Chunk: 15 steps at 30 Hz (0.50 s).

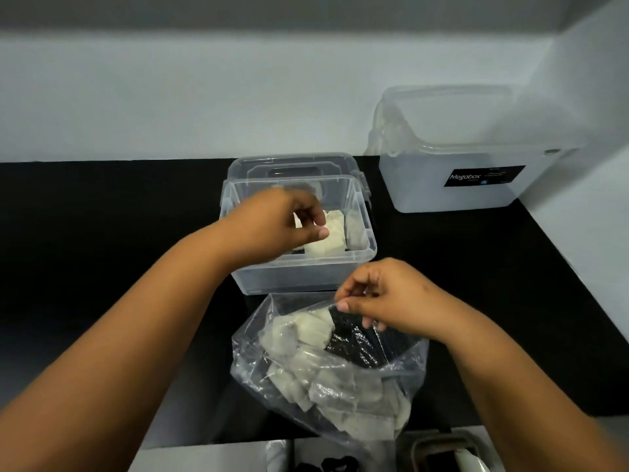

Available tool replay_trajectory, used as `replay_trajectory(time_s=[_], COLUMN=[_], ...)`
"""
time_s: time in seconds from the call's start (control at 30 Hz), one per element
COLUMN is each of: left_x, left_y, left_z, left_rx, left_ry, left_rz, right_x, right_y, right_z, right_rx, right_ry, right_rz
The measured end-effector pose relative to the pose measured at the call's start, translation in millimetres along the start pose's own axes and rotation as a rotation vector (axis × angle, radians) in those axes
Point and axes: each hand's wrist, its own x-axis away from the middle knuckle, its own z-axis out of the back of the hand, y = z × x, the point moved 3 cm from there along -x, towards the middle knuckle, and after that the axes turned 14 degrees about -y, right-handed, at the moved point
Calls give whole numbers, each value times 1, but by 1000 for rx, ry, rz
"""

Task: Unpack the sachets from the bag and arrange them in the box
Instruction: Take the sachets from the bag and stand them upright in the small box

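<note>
A clear plastic bag (pixel 401 366) lies open on the black counter near me, with several pale sachets (pixel 306 362) inside. Behind it stands an open clear plastic box (pixel 299 274) holding a few white sachets (pixel 332 236). My left hand (pixel 279 223) reaches over the box's left rim, its curled fingers and thumb at a sachet inside; blur hides the exact grip. My right hand (pixel 384 294) pinches the bag's upper rim and holds the mouth open.
The box's lid (pixel 292 165) rests behind it. A larger lidded translucent box labelled Megabox (pixel 456 155) stands at the back right against the wall. The black counter (pixel 102 233) stretches to the left. Dark objects (pixel 442 451) lie below the counter's front edge.
</note>
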Motion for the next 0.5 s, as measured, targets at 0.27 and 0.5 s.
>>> replay_trajectory(time_s=[0.27,0.5], left_x=[35,51], left_y=[-2,-14], left_z=[-57,-78], left_rx=[32,2], left_ry=[-123,-102], left_rz=[7,85], right_x=[-39,-43], right_y=[47,46], right_z=[-52,-71], right_rx=[271,381], right_ry=[79,188], right_rz=[-178,-113])
